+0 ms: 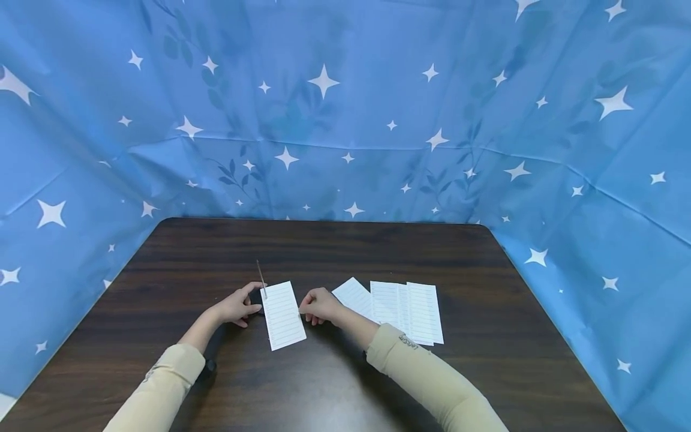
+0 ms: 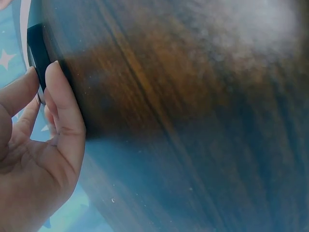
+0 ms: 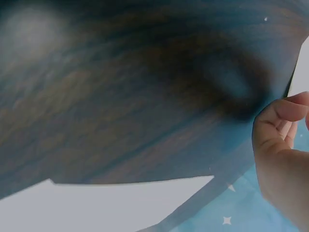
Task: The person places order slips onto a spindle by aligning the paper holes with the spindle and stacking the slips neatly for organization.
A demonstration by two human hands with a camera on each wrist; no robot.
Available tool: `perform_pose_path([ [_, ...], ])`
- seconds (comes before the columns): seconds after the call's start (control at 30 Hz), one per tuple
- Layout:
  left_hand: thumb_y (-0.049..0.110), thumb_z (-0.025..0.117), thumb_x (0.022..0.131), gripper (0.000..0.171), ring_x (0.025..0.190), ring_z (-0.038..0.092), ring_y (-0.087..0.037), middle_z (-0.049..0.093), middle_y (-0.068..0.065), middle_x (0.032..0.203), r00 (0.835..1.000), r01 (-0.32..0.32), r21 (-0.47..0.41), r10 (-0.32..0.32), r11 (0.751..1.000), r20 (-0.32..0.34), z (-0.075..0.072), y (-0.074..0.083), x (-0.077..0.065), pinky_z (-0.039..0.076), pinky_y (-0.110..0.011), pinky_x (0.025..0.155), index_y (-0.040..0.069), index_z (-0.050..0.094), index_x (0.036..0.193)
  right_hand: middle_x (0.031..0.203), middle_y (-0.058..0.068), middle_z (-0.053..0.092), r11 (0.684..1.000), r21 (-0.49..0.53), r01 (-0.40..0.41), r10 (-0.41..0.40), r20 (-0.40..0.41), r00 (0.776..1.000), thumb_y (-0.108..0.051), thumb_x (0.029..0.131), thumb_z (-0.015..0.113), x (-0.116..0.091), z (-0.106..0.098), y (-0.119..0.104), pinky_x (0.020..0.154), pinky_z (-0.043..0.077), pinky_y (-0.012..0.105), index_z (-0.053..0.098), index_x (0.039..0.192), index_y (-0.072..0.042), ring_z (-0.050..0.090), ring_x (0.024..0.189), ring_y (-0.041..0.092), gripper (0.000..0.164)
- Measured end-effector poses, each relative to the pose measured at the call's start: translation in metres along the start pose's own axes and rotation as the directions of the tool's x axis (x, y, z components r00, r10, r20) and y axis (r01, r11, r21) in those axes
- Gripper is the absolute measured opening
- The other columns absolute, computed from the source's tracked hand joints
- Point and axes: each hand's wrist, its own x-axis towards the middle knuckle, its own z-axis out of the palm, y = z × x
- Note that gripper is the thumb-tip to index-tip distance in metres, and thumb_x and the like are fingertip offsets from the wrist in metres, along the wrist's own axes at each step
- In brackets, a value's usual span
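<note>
A white ruled card (image 1: 283, 324) is tilted in front of me in the head view. Near its top left corner, the thin rod of a paper spike (image 1: 261, 275) rises past the card. My left hand (image 1: 237, 306) grips the spike's black base (image 2: 38, 50) between thumb and fingers, as the left wrist view shows; the card hides most of this base from the head. At the card's right edge, my right hand (image 1: 324, 305) pinches it between thumb and forefinger. The right wrist view catches only a strip of the card (image 3: 300, 72) beyond the fingers.
Several more ruled cards (image 1: 423, 312) lie overlapping on the dark wooden table (image 1: 345, 252), right of my right forearm, which covers part of one slanted card (image 1: 352, 293). A blue curtain (image 1: 345, 120) with white stars hangs behind the table and along its sides.
</note>
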Motion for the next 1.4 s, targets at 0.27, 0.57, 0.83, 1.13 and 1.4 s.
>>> perform_pose_path([
  [0.27,0.005,0.051,0.096,0.053,0.064,0.045,-0.017,0.039,-0.010,0.079,1.000,0.019,-0.002,-0.019,1.000,0.000,0.001,-0.002,0.002,0.057,-0.031,0.054,0.002,0.025,0.142,0.056,0.001,0.052,0.998,-0.020,0.064,-0.064,0.017,0.998,-0.003,0.087,0.059,-0.014,-0.014,-0.006,0.040,0.038,0.015,0.060,0.085,0.005,0.047,0.044,0.008,0.009],
  [0.57,0.004,0.052,0.095,0.053,0.066,0.045,-0.017,0.039,-0.010,0.081,0.999,0.033,0.009,-0.033,0.999,-0.014,0.001,0.000,0.003,0.057,-0.030,0.055,0.003,0.027,0.142,0.059,0.004,0.056,0.985,-0.120,0.123,-0.120,0.033,0.992,-0.005,0.088,0.060,-0.024,-0.033,-0.001,0.042,0.042,0.017,0.061,0.088,0.004,0.049,0.047,0.007,0.009],
  [0.83,0.004,0.052,0.095,0.054,0.065,0.045,-0.018,0.039,-0.011,0.080,1.000,0.025,0.012,-0.025,1.000,-0.014,0.001,0.002,0.001,0.056,-0.030,0.054,0.002,0.025,0.142,0.073,0.022,0.063,0.982,-0.048,0.183,-0.179,0.076,0.981,-0.007,0.090,0.059,-0.033,-0.056,0.000,0.051,0.050,0.020,0.061,0.097,0.007,0.054,0.055,0.009,0.016],
  [1.13,0.004,0.052,0.095,0.054,0.064,0.046,-0.018,0.039,-0.011,0.080,1.000,0.010,0.011,-0.010,1.000,-0.012,0.001,0.000,-0.003,0.056,-0.031,0.053,0.000,0.024,0.142,0.078,0.026,0.062,0.961,-0.115,0.250,-0.249,0.024,0.968,-0.004,0.090,0.058,-0.053,-0.080,0.002,0.058,0.055,0.029,0.059,0.100,0.012,0.060,0.064,0.031,0.018],
  [1.4,0.004,0.051,0.095,0.055,0.064,0.046,-0.018,0.038,-0.011,0.080,1.000,-0.017,0.000,0.017,1.000,-0.007,0.001,-0.001,-0.001,0.057,-0.031,0.053,-0.002,0.023,0.142,0.077,0.017,0.063,0.931,-0.259,0.258,-0.271,-0.015,0.962,-0.006,0.089,0.060,-0.069,-0.109,0.030,0.055,0.048,0.018,0.059,0.097,0.007,0.058,0.063,0.023,0.015],
])
